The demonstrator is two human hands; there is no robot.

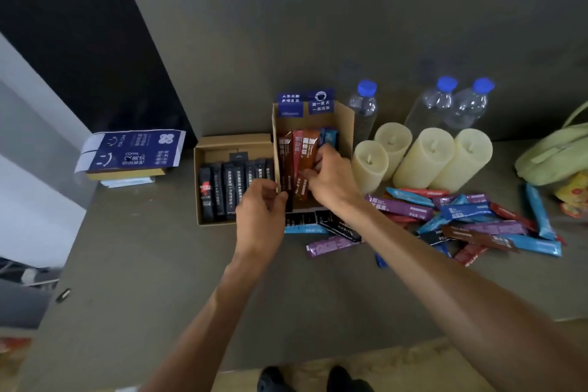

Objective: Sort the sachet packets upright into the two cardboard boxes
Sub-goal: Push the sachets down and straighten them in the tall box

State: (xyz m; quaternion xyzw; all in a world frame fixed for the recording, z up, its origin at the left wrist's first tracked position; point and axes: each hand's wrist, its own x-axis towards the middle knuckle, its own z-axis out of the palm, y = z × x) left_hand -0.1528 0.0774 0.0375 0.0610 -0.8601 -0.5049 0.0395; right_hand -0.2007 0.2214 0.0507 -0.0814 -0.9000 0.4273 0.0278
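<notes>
Two cardboard boxes stand side by side on the grey table. The left box [203, 149] holds a row of black sachets [229, 188] standing upright. The taller right box [345, 124] holds brown, red and blue sachets [302, 153]. My left hand [261, 210] has its fingers curled on the wall between the two boxes, at a dark brown sachet. My right hand [331, 178] reaches into the right box and pinches the orange-brown sachet there. A loose pile of purple, blue, red and black sachets [477, 219] lies to the right, with a few more [327, 229] in front of the boxes.
Cream candles [423, 159] stand right of the boxes, with three water bottles [445, 105] behind them. A green bag [553, 153] lies at the far right. A blue printed box lid [133, 149] rests on a stack at the left. The table's front edge runs near my feet.
</notes>
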